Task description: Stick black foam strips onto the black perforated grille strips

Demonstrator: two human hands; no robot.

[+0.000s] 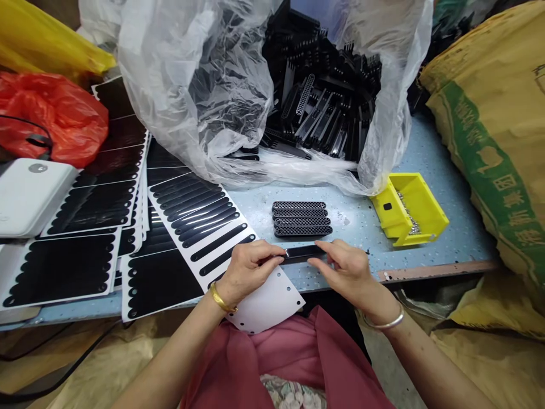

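Observation:
A narrow glossy black strip [301,253] is held level over the table's front edge. My left hand [251,267] pinches its left end between thumb and fingers. At the right end, my right hand [344,270] has its thumb below and fingers above, closed on the strip. Whether a plastic piece lies under the strip is hard to see. Just beyond my hands, several black lattice-faced plastic bars [302,218] lie side by side. A white backing sheet [225,241] carrying black strip stickers runs under my left hand, its near part bare of strips.
A clear plastic bag [170,85] full of black plastic parts [323,108] takes up the back. At right stand a yellow bin [394,218] of small metal pieces and a large yellow sack [494,125]. Sticker sheets [63,267], a white device [34,196] and a red bag [51,116] are left.

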